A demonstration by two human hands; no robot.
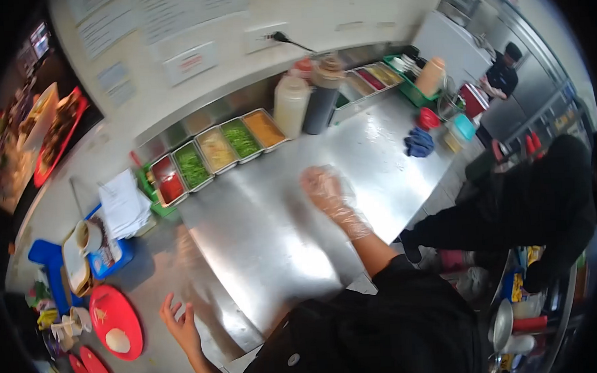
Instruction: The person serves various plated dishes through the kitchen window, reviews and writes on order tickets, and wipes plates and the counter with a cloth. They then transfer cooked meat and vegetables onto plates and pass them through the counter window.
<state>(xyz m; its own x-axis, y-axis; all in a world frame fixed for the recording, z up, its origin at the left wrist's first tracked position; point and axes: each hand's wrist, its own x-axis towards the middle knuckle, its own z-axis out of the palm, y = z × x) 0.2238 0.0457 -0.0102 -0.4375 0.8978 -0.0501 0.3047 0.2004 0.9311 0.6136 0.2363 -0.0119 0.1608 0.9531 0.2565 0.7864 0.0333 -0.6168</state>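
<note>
Bare left hand [180,325] wide, right of red oval plate [122,310]; clear-plastic-gloved right hand [324,187] over shiny steel worktop [261,245], can't tell its grip from here.

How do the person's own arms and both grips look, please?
The right grip wears a clear, wrinkled plastic glove with a loose cuff past the wrist. The left grip shows no glove. A black sleeve covers the upper part of the right arm; the left forearm is bare.
</note>
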